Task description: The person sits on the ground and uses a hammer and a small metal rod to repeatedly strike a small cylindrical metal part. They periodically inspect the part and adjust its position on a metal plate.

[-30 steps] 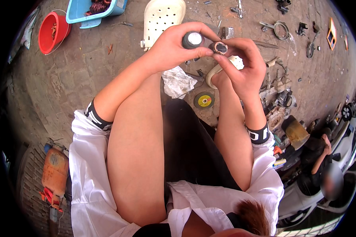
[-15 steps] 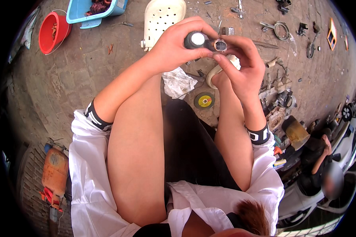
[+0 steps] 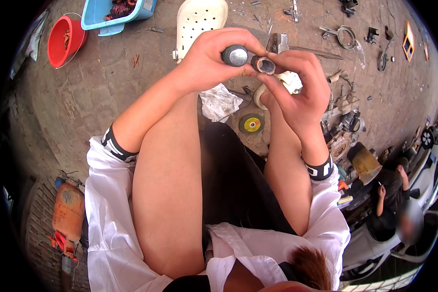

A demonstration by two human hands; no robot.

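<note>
The short hollow tube [image 3: 264,64] is between the left hand [image 3: 211,54] and the right hand [image 3: 304,83], pinched by the right fingertips; the left hand is closed around a dark rod [image 3: 235,56], just left of it. Nearer, black cuffs [image 3: 116,145] carry white letters, partly visible; the floor's disc [image 3: 246,125] has a yellow-red label, its print too small for reading.
</note>
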